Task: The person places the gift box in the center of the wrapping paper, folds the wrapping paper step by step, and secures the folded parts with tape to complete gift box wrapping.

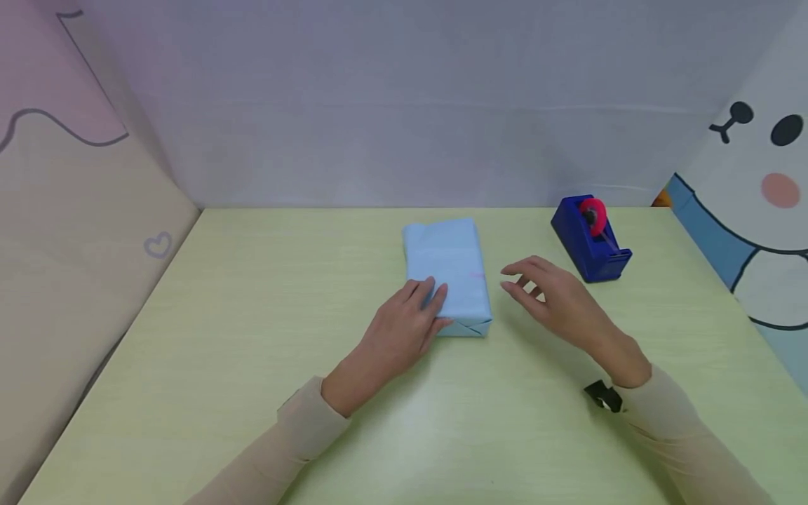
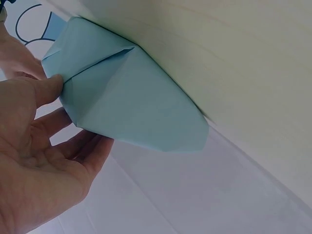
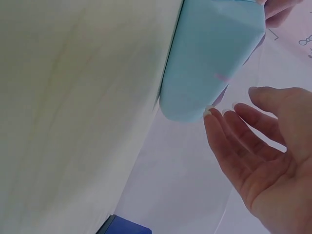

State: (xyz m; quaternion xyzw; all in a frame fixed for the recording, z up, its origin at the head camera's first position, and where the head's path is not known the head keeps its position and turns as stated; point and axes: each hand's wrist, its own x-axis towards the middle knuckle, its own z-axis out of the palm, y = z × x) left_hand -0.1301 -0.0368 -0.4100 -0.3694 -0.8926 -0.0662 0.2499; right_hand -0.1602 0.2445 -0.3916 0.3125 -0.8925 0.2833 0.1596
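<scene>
fingers of the left hand (image 1: 400,328) grip a blue wrapped package (image 1: 444,249), bent over its top with the thumb at the folded near end. just beside, the right hand (image 1: 558,305) hovers, fingers loosely curved, thumb apart. the package lies on the worktop (image 1: 284,301), near a blue tape dispenser (image 1: 577,245).

In the frame's centre the package (image 1: 442,252) is showing light blue with a faint pink mark (image 1: 477,275), at upper right the tape dispenser (image 1: 582,254) is showing dark blue around a pinkish-red roll (image 1: 601,212), and the counter (image 1: 252,301) is showing pale yellow-green.
</scene>
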